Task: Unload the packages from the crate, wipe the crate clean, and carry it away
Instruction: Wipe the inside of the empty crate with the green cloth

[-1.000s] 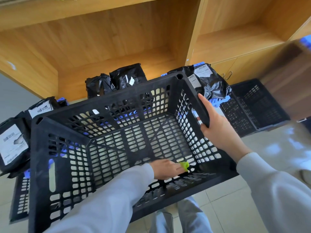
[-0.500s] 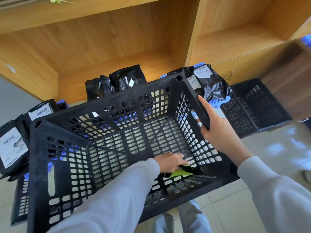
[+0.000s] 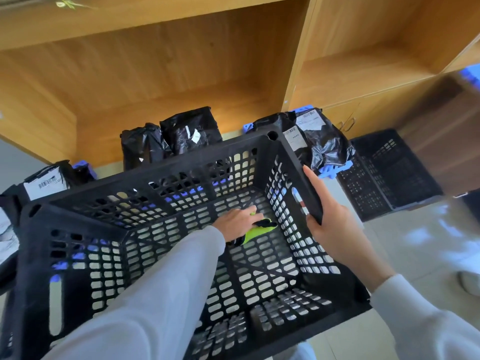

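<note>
A black perforated crate (image 3: 161,178) fills the middle of the head view, held up off the floor and holding no packages. My right hand (image 3: 330,224) grips the rim of its right wall. Inside, my left hand (image 3: 237,219) presses a green-and-black cloth (image 3: 259,231) against the crate's floor near the right wall, fingers laid over it. Black plastic packages with white labels stand on the floor behind the crate: two at the centre (image 3: 191,129), one at the right (image 3: 322,141) and more at the left (image 3: 46,181).
Wooden shelving (image 3: 181,66) with open compartments rises behind the packages. A second black crate (image 3: 389,172) sits on the tiled floor at the right, by blue plastic pieces (image 3: 335,168). Pale floor tiles (image 3: 415,242) lie at the lower right.
My left hand has slid the cloth across the crate's floor away from me, toward the far right corner. The right hand keeps its grip on the rim.
</note>
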